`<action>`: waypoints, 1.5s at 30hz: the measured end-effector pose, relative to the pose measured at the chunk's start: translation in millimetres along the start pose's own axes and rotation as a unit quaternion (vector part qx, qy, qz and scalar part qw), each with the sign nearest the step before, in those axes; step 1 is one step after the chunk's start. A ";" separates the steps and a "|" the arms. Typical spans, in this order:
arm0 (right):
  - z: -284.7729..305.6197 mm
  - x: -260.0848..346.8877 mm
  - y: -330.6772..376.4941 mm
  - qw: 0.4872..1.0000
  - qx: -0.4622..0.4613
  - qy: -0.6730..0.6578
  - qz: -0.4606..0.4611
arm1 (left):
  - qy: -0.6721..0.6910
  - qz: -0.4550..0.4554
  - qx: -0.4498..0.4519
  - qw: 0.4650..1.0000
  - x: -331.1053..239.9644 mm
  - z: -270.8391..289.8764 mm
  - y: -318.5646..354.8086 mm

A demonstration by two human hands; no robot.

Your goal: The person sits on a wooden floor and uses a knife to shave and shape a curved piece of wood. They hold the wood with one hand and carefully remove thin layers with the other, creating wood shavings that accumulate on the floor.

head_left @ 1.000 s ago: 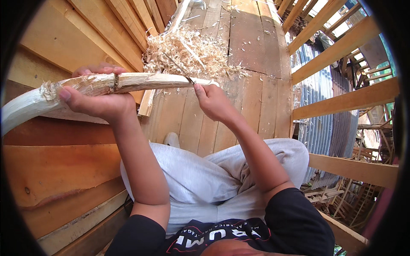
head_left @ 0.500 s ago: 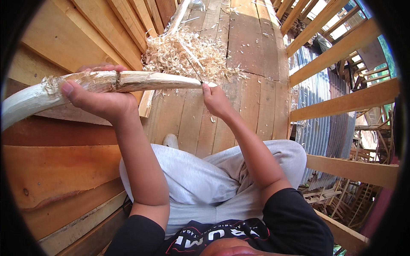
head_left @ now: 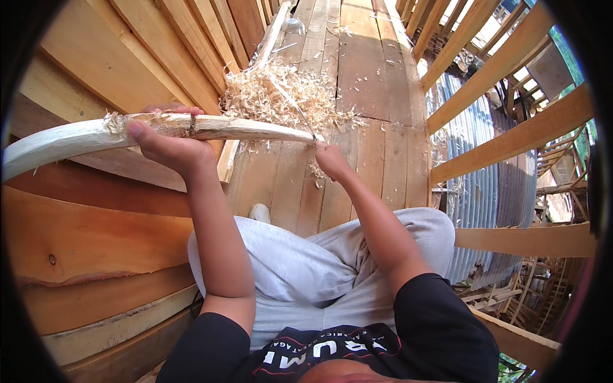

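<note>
A long, curved, peeled wooden pole (head_left: 249,129) runs from the left rim to a narrow tip near the middle. Rough fibres and a dark notch mark it close to my left hand (head_left: 172,143), which is wrapped round it from below, thumb in front and fingers behind. At the thin end, my right hand (head_left: 332,161) is closed on what looks like a knife (head_left: 309,126). Its slim blade slants away toward the shavings and meets the pole's tip; the handle is hidden in my fist.
Curled wood shavings (head_left: 274,92) lie heaped on the plank floor (head_left: 373,166). Planks (head_left: 108,230) stand along my left side. A slatted wooden railing (head_left: 511,140) runs on the right, with corrugated metal sheets (head_left: 469,185) beyond it. A clear container (head_left: 294,25) sits far ahead.
Both hands and the pole appear slightly further right and lower in the picture, as the whole view has shifted. Both grips are the same.
</note>
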State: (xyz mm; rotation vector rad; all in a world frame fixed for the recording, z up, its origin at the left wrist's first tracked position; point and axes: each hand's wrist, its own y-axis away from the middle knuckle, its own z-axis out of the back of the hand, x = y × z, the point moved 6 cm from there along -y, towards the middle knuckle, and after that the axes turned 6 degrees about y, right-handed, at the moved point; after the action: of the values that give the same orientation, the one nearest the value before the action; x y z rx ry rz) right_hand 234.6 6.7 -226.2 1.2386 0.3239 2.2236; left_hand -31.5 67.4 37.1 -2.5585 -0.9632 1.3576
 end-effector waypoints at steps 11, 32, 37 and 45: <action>-4.9 28.3 12.1 0.993 -0.048 0.014 0.102 | -0.025 -0.026 0.019 0.999 1.4 -0.3 2.1; 13.4 16.5 41.5 0.996 0.080 -0.021 0.023 | 0.168 0.034 0.213 0.962 8.5 -21.9 10.3; 12.1 36.1 50.7 0.971 0.158 -0.151 0.100 | 0.182 0.005 0.274 0.944 -2.3 -46.5 36.9; -4.7 -60.9 20.8 0.964 0.184 -0.172 -0.091 | 0.151 0.001 0.355 0.923 -7.3 -88.1 83.0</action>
State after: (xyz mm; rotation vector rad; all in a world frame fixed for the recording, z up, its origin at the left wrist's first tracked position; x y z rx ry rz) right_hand 248.1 -45.4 -261.7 1.6841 0.7034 1.7998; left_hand 74.1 15.1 65.8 -2.1002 -0.3196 1.0077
